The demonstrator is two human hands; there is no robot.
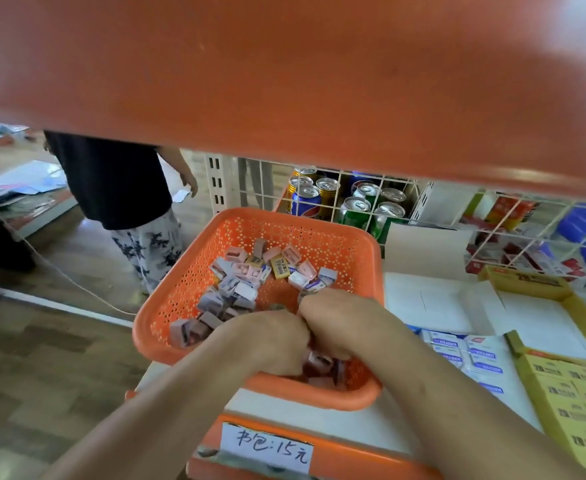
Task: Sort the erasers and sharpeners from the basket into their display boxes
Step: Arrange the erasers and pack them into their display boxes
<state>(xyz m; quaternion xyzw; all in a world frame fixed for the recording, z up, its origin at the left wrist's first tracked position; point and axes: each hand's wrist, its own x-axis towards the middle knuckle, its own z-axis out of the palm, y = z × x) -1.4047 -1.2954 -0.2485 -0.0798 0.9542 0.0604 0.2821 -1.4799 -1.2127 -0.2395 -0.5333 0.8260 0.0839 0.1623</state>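
Fingers of left hand (271,342) and right hand (338,322) curl down among erasers and sharpeners (246,277) in the basket (377,271), knuckles touching; whether either grips anything cannot be told.

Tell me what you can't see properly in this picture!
- Head view: a blurred orange surface up close hides the whole top half.
- Head view: left hand and right hand curl into the orange perforated plastic basket; their backs hide fingertips and anything held.
- Head view: yellow cardboard display box, cut off by the right edge.
- Head view: print on the small wrapped erasers, too small.
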